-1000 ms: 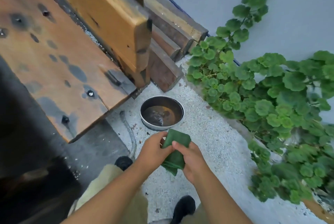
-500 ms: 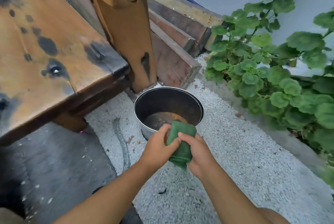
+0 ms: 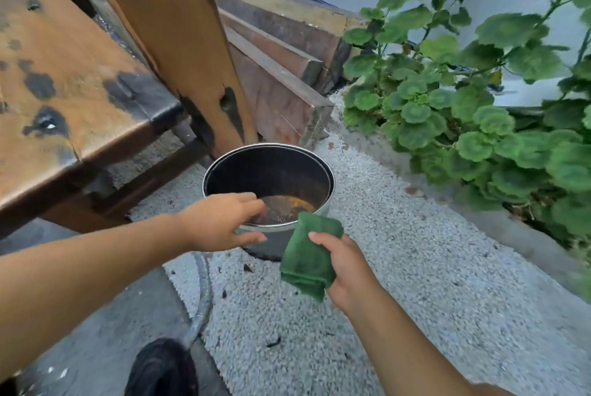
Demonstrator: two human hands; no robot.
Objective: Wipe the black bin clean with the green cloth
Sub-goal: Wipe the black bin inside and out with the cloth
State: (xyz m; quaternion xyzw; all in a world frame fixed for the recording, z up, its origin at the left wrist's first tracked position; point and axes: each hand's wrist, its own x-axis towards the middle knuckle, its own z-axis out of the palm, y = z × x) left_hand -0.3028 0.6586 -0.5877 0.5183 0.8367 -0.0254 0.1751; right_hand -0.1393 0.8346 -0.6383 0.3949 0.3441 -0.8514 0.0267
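A: Left hand (image 3: 220,223)?
B: Spread open at the near rim of the black bin (image 3: 271,171), fingers (image 3: 246,199) over the inside, thumb outside; hard to tell whether touching.
A: Right hand (image 3: 348,264)?
B: Clamped round the folded green cloth (image 3: 307,263), just beside that rim.
A: Bin?
B: Upright on pebbled ground (image 3: 415,267), beside a wooden post (image 3: 179,43).

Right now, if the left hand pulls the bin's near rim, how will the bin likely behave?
The black bin looks like thin metal: probably stiff and light. Wide and squat, it would likely slide on the pebbled ground rather than tip. Brown residue inside might shift.
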